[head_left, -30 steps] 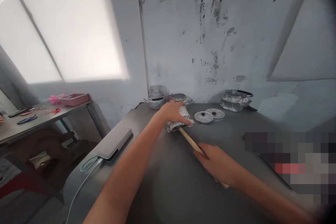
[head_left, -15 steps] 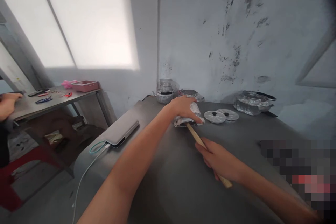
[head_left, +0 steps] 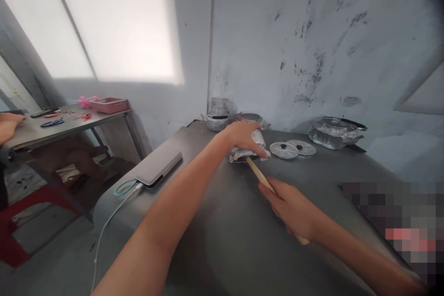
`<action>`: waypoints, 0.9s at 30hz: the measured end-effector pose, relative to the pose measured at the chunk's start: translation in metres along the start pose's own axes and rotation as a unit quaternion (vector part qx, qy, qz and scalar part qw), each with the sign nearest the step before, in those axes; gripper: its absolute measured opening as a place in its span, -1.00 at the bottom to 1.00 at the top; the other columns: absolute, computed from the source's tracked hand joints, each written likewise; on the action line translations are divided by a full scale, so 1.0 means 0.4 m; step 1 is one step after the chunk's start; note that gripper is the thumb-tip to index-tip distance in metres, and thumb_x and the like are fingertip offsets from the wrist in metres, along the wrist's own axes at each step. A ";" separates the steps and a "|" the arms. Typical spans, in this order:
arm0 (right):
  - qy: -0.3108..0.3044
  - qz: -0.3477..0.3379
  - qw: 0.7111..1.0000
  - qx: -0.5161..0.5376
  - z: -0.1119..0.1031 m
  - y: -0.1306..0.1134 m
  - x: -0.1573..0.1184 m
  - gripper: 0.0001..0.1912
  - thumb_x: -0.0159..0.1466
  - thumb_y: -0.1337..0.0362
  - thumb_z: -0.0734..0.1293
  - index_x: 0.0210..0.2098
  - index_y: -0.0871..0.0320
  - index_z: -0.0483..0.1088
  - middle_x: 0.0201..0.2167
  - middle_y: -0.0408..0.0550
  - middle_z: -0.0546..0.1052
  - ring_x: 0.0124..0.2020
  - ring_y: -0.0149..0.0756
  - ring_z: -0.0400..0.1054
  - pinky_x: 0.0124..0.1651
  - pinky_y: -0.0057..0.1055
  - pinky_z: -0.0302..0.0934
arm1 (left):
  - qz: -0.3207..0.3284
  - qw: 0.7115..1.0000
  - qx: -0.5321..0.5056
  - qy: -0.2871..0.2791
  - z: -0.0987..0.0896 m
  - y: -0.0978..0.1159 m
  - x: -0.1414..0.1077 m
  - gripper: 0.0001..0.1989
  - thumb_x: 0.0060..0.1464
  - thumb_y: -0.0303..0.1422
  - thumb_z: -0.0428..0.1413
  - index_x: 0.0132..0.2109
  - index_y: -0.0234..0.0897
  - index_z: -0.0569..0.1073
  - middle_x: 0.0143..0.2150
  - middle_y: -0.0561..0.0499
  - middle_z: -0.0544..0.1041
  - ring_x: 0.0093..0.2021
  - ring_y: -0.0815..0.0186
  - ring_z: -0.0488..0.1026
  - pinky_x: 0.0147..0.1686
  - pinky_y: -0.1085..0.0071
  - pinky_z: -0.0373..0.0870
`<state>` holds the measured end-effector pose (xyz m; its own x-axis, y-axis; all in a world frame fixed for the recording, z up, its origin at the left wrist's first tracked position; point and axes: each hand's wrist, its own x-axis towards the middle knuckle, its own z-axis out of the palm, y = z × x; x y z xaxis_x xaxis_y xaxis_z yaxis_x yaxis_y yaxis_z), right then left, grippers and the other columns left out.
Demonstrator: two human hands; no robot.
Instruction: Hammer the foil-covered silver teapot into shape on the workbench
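Note:
My left hand (head_left: 244, 136) reaches over a crumpled, foil-covered piece (head_left: 257, 141), its fingers spread and its thumb at the near right edge. The piece has a dark rim below and is partly hidden under the hand, so I cannot tell its kind. From its near side a pale wooden handle (head_left: 258, 172) slants toward me. My right hand (head_left: 289, 206) is closed around this handle, whose end sticks out below the fist. Two round metal lids with black knobs lie to the right of the foil, the nearer lid (head_left: 285, 151) overlapping the farther one.
A metal steamer stack (head_left: 219, 113) and a silvery kettle (head_left: 333, 133) stand at the back of the grey table (head_left: 222, 240). A power bank (head_left: 161, 162) with a cable lies left. Beyond are a side table with a pink tray (head_left: 110, 105), another person's hand and a red stool (head_left: 45, 196).
The view has shifted slightly, so the background moves a little. Both hands keep nearly the same places, the left over the foil and the right around the wooden handle.

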<state>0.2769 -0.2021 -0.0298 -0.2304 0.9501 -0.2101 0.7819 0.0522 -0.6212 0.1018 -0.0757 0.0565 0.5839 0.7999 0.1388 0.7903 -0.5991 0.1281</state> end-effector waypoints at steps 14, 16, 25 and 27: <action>0.020 -0.013 1.000 0.004 0.006 -0.007 -0.004 -0.57 0.43 -0.07 -0.06 -0.38 0.07 0.08 -0.49 -0.19 0.28 -0.61 -0.45 0.29 -0.65 -0.52 0.23 | -0.001 1.000 -0.012 -0.012 0.006 -0.004 0.005 0.13 -0.24 0.30 0.17 0.39 -0.16 0.10 0.35 -0.15 0.26 0.36 -0.17 0.07 0.15 0.09 0.25; 0.015 -0.007 1.000 0.006 0.006 -0.006 -0.002 -0.58 0.43 -0.06 -0.06 -0.38 0.08 0.08 -0.49 -0.20 0.27 -0.64 -0.45 0.28 -0.67 -0.52 0.21 | 0.000 1.000 -0.010 -0.011 0.007 -0.005 0.007 0.13 -0.24 0.31 0.17 0.39 -0.17 0.10 0.35 -0.15 0.26 0.37 -0.16 0.06 0.16 0.10 0.24; -0.003 -0.003 1.000 0.029 0.012 0.007 0.002 -0.58 0.42 -0.08 -0.06 -0.37 0.08 0.08 -0.53 -0.22 0.24 -0.65 -0.44 0.27 -0.68 -0.51 0.21 | 0.002 1.000 0.003 -0.004 0.005 0.004 0.004 0.13 -0.24 0.31 0.17 0.39 -0.18 0.12 0.32 -0.21 0.27 0.26 -0.10 0.25 0.06 0.17 0.33; 0.007 -0.009 0.999 0.031 0.012 0.004 -0.001 -0.56 0.42 -0.10 -0.08 -0.35 0.07 0.08 -0.50 -0.21 0.25 -0.63 -0.44 0.27 -0.68 -0.52 0.21 | 0.000 1.000 0.000 -0.005 0.002 0.004 0.003 0.13 -0.24 0.32 0.17 0.38 -0.16 0.13 0.32 -0.22 0.27 0.24 -0.09 0.27 0.04 0.17 0.34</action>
<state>0.2756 -0.2040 -0.0344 -0.2363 0.9533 -0.1882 0.7398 0.0509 -0.6709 0.1040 -0.0756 0.0559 0.5853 0.8006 0.1282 0.7905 -0.5987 0.1291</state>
